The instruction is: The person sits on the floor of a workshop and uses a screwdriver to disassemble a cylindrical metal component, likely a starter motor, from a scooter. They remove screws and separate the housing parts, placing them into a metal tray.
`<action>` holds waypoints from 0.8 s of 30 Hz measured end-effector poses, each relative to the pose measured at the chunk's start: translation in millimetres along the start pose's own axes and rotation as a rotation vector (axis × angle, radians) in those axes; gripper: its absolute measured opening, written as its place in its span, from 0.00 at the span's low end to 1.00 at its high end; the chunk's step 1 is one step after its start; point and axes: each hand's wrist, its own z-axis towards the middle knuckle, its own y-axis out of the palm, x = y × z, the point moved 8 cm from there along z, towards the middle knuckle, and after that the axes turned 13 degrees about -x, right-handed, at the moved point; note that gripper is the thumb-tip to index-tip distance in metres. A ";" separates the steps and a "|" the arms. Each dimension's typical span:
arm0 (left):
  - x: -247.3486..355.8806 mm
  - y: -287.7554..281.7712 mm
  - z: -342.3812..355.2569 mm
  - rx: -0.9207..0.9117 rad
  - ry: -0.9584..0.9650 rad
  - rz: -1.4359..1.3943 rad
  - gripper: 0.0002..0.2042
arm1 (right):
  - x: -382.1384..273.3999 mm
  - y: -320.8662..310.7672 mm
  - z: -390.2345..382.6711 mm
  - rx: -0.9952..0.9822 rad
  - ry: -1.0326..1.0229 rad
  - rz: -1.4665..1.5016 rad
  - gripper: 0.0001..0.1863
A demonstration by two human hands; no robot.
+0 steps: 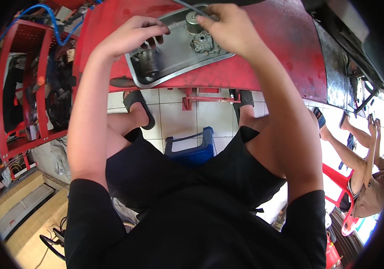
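Observation:
A shallow metal tray (174, 71) lies at an angle on the red bench top. My left hand (140, 33) hangs over its left side, the fingers bent down and apart. Just below those fingertips is a dark, dirty cylindrical metal part (148, 62); whether they touch it I cannot tell. My right hand (232, 29), over the tray's far right corner, is closed around a thin grey rod (187, 5) that points up and left. Under its fingers stands a shiny metal cylinder (194, 24). Nearer to me sits a cast metal carburetor-like part (202, 42).
The red bench (286, 58) spreads beyond the tray. A red shelf rack (21, 89) with a blue hose (57, 27) stands left. Between my feet is a blue stool (191, 152). At right, another person (371, 188) sits on a red chair (333, 181).

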 end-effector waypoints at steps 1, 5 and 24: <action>-13.8 1.8 5.8 -0.089 -0.057 0.063 0.20 | -1.9 4.4 7.7 0.065 -0.032 0.098 0.21; -23.1 -3.6 24.8 -0.154 -0.240 0.191 0.22 | 17.6 24.6 29.8 -0.065 -0.048 0.546 0.11; -14.7 -5.2 77.2 0.227 0.039 0.312 0.19 | 0.7 -30.9 23.4 0.064 -0.055 -0.325 0.12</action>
